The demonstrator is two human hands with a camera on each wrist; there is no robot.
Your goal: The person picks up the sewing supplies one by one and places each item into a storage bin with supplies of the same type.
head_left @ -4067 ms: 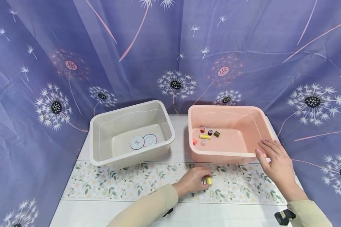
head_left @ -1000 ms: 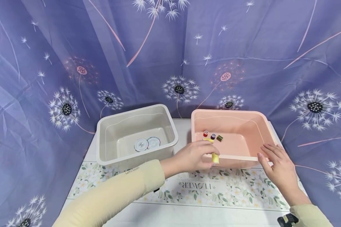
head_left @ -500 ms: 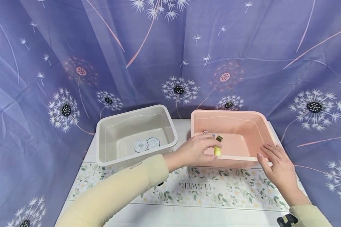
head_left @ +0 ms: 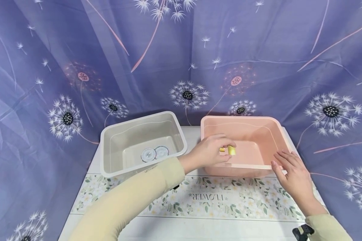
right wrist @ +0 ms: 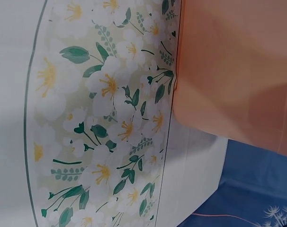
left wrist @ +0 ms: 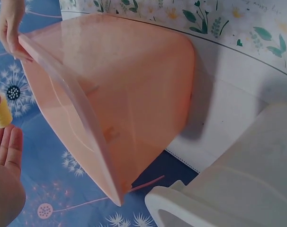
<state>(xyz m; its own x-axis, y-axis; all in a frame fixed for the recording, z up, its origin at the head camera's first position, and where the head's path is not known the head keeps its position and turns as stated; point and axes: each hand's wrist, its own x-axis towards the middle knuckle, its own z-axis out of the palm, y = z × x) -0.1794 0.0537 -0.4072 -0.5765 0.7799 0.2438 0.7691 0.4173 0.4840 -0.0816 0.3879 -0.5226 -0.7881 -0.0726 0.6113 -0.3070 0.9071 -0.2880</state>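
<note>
My left hand (head_left: pixel 212 150) reaches over the front rim of the pink bin (head_left: pixel 244 166) and pinches a yellow spool of thread (head_left: pixel 231 150) between thumb and fingers. In the left wrist view the same yellow spool (left wrist: pixel 2 113) sticks out of the grip. Inside the bin another yellow spool (head_left: pixel 222 149) shows between the fingers; my hand hides the other spools there. My right hand (head_left: pixel 294 172) rests with extended fingers on the bin's right front corner.
Left of the pink bin stands a grey bin (head_left: pixel 141 164) with two round pin wheels (head_left: pixel 148 155) on its floor. A floral strip (head_left: pixel 211 202) runs along the white table in front. Behind the bins hangs a blue dandelion curtain (head_left: pixel 157 67).
My left hand has lifted the yellow spool from the floral strip, up over the pink bin's front rim and into its opening. The right hand has stayed at the corner.
</note>
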